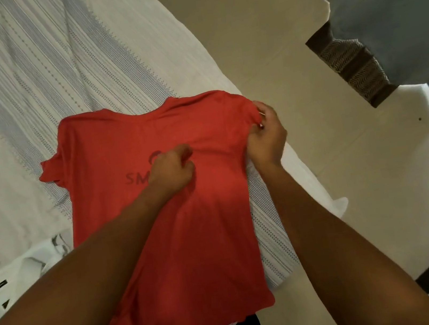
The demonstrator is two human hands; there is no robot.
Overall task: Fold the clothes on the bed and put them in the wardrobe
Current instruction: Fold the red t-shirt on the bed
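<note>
While the red T-shirt (pixel 170 242) lies spread flat on the bed (pixel 12 82), collar away from the person and hem toward the near end, both hands are working on its upper half. It sits hard against the bed's right edge, with its right shoulder reaching that edge.

The left hand (pixel 172 169) is planted mid-chest, partly covering the dark print (pixel 137 178). Its fingers are curled down into the cloth and seem to pinch a small tuck of it, most likely to anchor the body of the shirt so it does not slide. The right hand (pixel 265 134) has its fingers and thumb closed round the bunched right sleeve at the bed's edge. That grip suits drawing the sleeve inward over the chest for a first lengthwise fold (a judgement, since no fold is made yet). The other sleeve (pixel 50 171) still lies out flat toward the middle of the bed.

Under the shirt is a pale striped bedspread (pixel 97 68). A white garment (pixel 15 278) with dark marks lies crumpled near the bed's near-left part, presumably waiting its turn. Beyond the right edge is cream floor (pixel 303 148), with grey cloth (pixel 394 7) hanging at the far right.

No container shows: the wardrobe is out of view, so nothing can be said of what it holds.
</note>
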